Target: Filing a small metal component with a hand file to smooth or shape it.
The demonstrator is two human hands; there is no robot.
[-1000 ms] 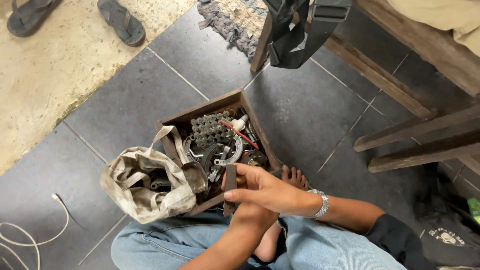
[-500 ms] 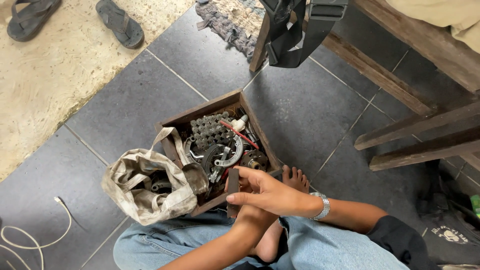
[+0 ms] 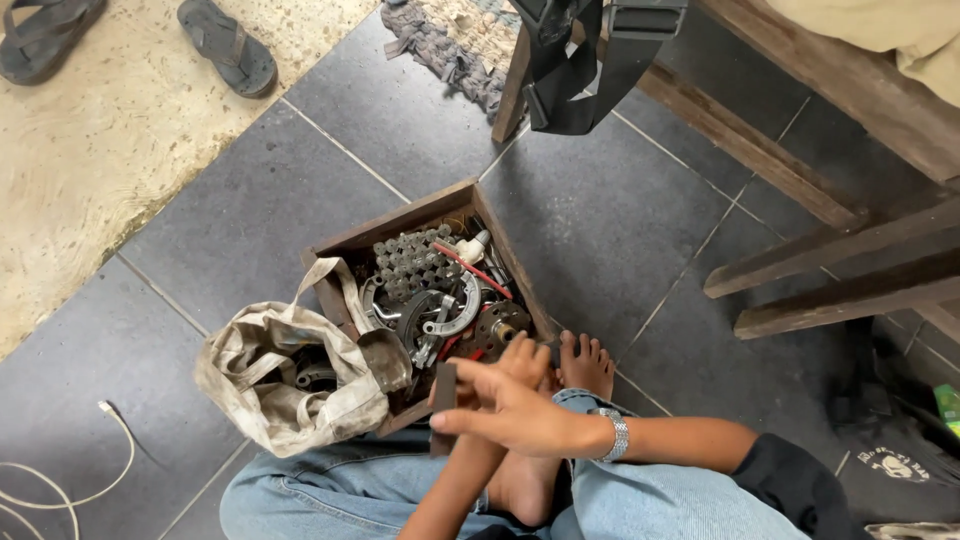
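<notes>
Both hands closed together on a small dark block (image 3: 444, 392) at six o'clock, right hand (image 3: 510, 410) over left hand (image 3: 455, 470), grey tiled floor (image 3: 600, 210), wooden box (image 3: 420, 215) of metal parts at centre, dirty cloth bag (image 3: 270, 390) at eight o'clock, sandals (image 3: 225, 45) at eleven.

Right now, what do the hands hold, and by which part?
The hands hold a small dark flat block, gripped at its lower part; which hand grips it cannot be told.
</notes>
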